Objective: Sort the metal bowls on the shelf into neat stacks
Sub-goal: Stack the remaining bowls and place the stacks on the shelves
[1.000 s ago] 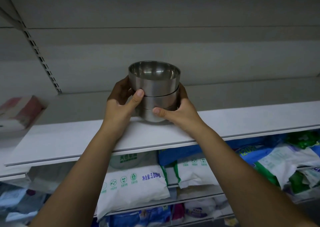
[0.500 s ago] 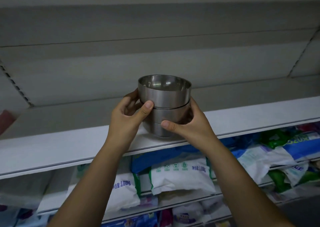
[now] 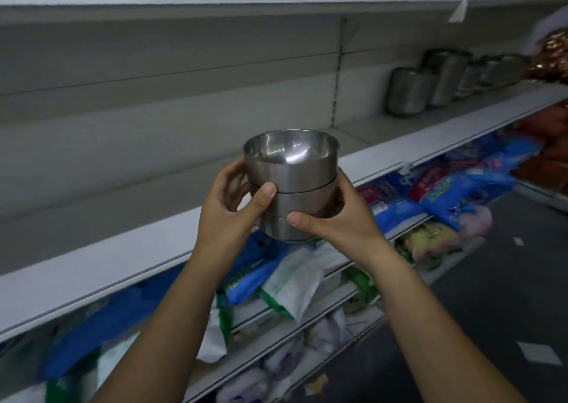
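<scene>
Left hand (image 3: pixel 229 206) and right hand (image 3: pixel 344 218) gripping a stack of three nested metal bowls (image 3: pixel 292 184) in front of the white shelf (image 3: pixel 123 258), more metal bowls (image 3: pixel 430 83) far right on the shelf, blurred bagged goods (image 3: pixel 276 273) on lower shelves

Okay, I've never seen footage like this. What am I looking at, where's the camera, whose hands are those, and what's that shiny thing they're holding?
There is no machine here. The camera sits on a person's head and looks forward and down, so the two arms reaching in from the bottom are that person's own. The left hand and right hand hold a stack of three metal bowls nested one in another, with the fingers curled round its sides. The stack seems to be lifted just in front of a white shelf, not resting on it. Further right on that shelf stand other bowls, which are blurred. The shelves below hold bags, mostly blue, white and green.
</scene>
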